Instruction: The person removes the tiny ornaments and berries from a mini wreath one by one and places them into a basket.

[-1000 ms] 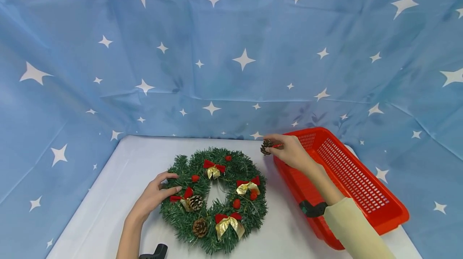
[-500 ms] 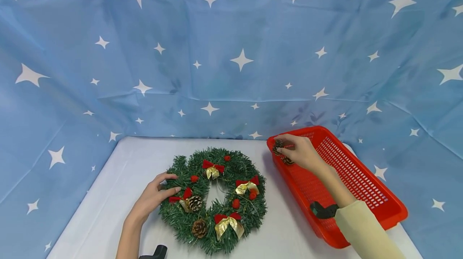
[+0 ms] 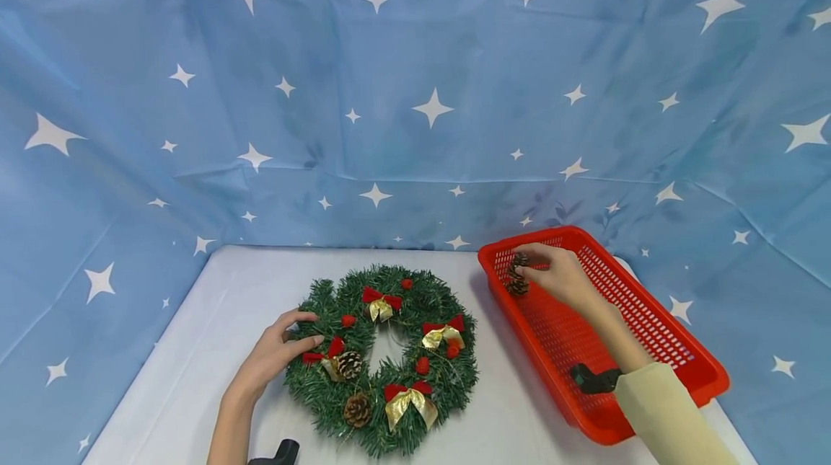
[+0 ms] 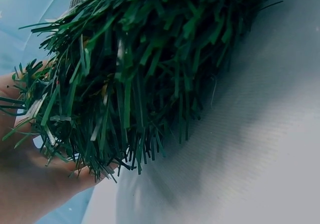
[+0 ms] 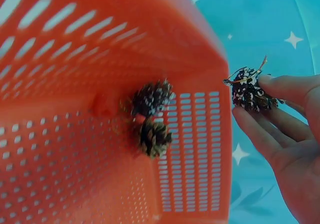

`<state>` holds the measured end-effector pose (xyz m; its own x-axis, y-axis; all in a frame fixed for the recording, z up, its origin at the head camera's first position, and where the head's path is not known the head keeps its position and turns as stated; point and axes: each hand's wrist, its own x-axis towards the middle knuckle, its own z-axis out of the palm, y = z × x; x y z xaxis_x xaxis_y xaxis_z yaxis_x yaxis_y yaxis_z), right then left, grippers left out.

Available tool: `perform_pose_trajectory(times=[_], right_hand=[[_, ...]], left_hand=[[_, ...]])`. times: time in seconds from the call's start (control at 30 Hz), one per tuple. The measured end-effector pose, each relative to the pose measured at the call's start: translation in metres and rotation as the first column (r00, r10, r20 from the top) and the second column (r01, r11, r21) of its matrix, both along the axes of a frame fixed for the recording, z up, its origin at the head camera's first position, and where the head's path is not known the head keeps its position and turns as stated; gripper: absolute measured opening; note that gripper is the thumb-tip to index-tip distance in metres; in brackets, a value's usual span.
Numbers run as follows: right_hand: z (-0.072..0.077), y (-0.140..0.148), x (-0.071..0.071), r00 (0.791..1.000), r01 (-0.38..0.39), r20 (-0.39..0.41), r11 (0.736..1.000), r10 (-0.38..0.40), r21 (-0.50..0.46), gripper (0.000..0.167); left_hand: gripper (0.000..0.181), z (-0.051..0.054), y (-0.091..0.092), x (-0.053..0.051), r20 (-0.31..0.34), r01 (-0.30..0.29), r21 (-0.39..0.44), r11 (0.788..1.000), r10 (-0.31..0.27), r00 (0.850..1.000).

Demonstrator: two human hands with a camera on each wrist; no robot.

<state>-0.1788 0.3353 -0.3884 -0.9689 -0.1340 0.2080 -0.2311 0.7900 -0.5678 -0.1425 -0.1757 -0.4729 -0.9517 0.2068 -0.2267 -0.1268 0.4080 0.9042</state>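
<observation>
Head: wreath [image 3: 418, 313] flat on the table [image 3: 247, 281], left hand [image 3: 269, 353] at its left edge, probably steadying it. Its fingers are relaxed and spread from the thumb, touching the greenery, not clenched. Red basket [image 3: 656, 321] stands right of the wreath, presumably in easy reach. We have the right hand [image 3: 565, 277] at the basket's far-left corner, pinching a pine cone [image 3: 519, 260].

Left wrist: greenery hides most fingers; we can't tell how firmly they press.

Right wrist: thumb one side, fingers other, likely for a light hold; wire [image 5: 264, 62] sticks out. We see two loose cones [image 5: 154, 136] inside the basket.
</observation>
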Motion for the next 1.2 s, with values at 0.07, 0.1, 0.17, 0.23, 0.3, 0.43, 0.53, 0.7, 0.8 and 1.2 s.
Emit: perform_pose_trajectory(times=[0.07, 0.1, 0.17, 0.23, 0.3, 0.43, 0.53, 0.7, 0.8, 1.2], right_hand=[[0.000, 0.006, 0.000, 1.000, 0.012, -0.007, 1.000, -0.012, 0.016, 0.036], [0.000, 0.008, 0.000, 1.000, 0.019, -0.010, 1.000, -0.019, 0.022, 0.036], [0.000, 0.013, 0.001, 1.000, 0.026, -0.016, 0.999, -0.025, 0.035, 0.036], [-0.001, 0.018, 0.000, 0.999, 0.033, -0.011, 0.999, -0.033, 0.041, 0.036], [-0.003, 0.021, 0.000, 0.999, 0.032, -0.004, 0.998, -0.032, 0.049, 0.036], [-0.010, 0.026, -0.003, 0.999, 0.042, 0.005, 0.997, -0.043, 0.069, 0.035], [-0.015, 0.029, -0.005, 0.999, 0.046, -0.003, 0.996, -0.046, 0.079, 0.035], [-0.024, 0.034, -0.010, 0.999, 0.052, -0.011, 0.994, -0.051, 0.095, 0.035], [-0.030, 0.036, -0.015, 0.999, 0.051, -0.008, 0.993, -0.050, 0.103, 0.038], [-0.053, 0.044, -0.035, 0.997, 0.076, -0.005, 0.987, -0.076, 0.139, 0.027]], left_hand=[[0.060, 0.000, 0.001, -0.002, -0.009, 0.004, 0.005, 1.000, -0.004, 1.000], [0.060, 0.000, 0.002, -0.003, -0.016, 0.006, 0.008, 1.000, -0.006, 1.000], [0.060, 0.001, 0.003, -0.006, -0.031, 0.007, 0.015, 1.000, -0.006, 0.999], [0.059, 0.001, 0.004, -0.008, -0.044, 0.004, 0.018, 1.000, -0.003, 0.999], [0.058, 0.001, 0.004, -0.009, -0.049, -0.004, 0.017, 1.000, 0.005, 0.999], [0.058, 0.001, 0.003, -0.009, -0.047, -0.009, 0.011, 1.000, 0.010, 0.999], [0.058, 0.000, 0.002, -0.008, -0.043, -0.011, 0.010, 1.000, 0.011, 0.999], [0.059, -0.001, 0.000, -0.005, -0.017, -0.014, 0.015, 1.000, 0.015, 1.000], [0.059, -0.001, -0.001, -0.003, -0.013, -0.018, 0.018, 1.000, 0.018, 1.000], [0.057, -0.004, 0.000, -0.001, -0.032, -0.026, 0.016, 1.000, 0.027, 0.999]])
